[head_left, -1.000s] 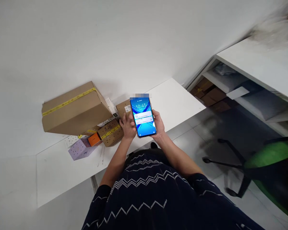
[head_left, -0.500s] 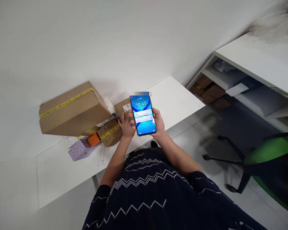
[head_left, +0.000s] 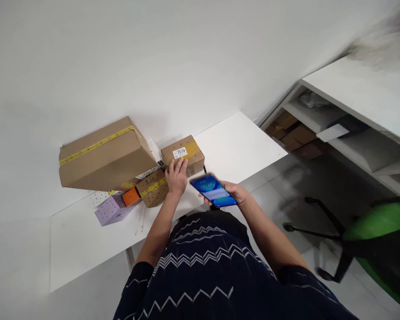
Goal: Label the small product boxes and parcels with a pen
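Observation:
My right hand (head_left: 237,192) holds a phone (head_left: 214,190) with a lit blue screen, tilted, in front of the table edge. My left hand (head_left: 176,177) has its fingers spread against the near side of a brown carton (head_left: 183,151) with a white label reading 7519 and yellow tape. Just left of that hand lies a second brown carton (head_left: 152,189) with handwriting and yellow tape. Beside it are a small orange box (head_left: 131,197) and a lilac dotted box (head_left: 110,211).
A large taped carton (head_left: 103,155) stands at the wall on the white table (head_left: 86,240). To the right are a white shelf unit (head_left: 363,98) holding boxes and a green and black chair (head_left: 376,222).
The phone has moved down and right in my right hand and tilted over. My left hand has come away from the phone's side, and the labelled carton now shows more fully.

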A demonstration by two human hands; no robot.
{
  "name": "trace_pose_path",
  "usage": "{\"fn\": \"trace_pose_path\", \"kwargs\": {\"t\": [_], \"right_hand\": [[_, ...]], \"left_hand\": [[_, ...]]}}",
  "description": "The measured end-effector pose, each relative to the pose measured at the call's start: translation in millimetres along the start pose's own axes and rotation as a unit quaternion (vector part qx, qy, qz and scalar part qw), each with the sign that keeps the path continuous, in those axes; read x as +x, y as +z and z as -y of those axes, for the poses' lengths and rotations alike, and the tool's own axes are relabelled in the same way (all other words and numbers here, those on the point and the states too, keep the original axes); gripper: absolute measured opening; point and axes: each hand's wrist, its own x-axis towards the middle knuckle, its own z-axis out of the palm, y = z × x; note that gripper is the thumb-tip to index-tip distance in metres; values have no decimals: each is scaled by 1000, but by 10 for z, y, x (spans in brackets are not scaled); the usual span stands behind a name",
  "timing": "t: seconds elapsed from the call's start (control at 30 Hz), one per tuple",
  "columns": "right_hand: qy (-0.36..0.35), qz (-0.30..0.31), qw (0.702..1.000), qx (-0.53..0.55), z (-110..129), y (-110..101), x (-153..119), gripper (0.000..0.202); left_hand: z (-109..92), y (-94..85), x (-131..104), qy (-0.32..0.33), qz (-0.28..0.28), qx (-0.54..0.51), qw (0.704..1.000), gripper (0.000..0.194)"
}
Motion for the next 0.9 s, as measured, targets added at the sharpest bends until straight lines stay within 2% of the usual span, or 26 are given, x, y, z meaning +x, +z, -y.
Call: {"fn": "trace_pose_path", "kwargs": {"t": [0.07,0.13,0.2,0.27,0.33,0.4,0.47,0.6,0.7,0.77,0.8,0.9], "right_hand": [[83,-18,990,-113,-102,-185,-119,69],[157,-59,947,-273,-246,-326,-85,62],[204,-126,864,-444,-453,-407,92,58],[225,-166,754,-594,-706,-441,350,59],[239,-182,646,-701,-961,-449,607,70],[224,-171,582,-763,-1178,-457,799,72],[209,-160,550,-793,-1337,-477,905,70],[186,-150,520,-820,-1514,-544,936,67],[172,-158,527,-817,-1551,-583,918,67],[160,-175,560,-794,-1512,-600,904,68],[152,-192,587,-772,-1467,-608,893,65],[106,-302,690,-649,-1229,-633,835,39]], "left_hand": [[48,2,-2,20,-24,-13,999,43],[94,1,-3,31,-44,-31,998,40],[133,-9,-2,36,-57,-51,996,37],[167,-23,0,46,-63,-70,994,36],[195,-31,2,57,-67,-84,993,36],[213,-26,2,66,-70,-95,991,36],[212,-9,-6,72,-73,-106,989,37],[152,24,-63,70,-93,-133,984,37],[114,24,-155,38,-136,-156,978,37],[112,11,-238,-11,-167,-177,970,38],[119,3,-281,-40,-176,-194,964,39],[151,-5,-378,-134,-170,-286,933,46]]}}
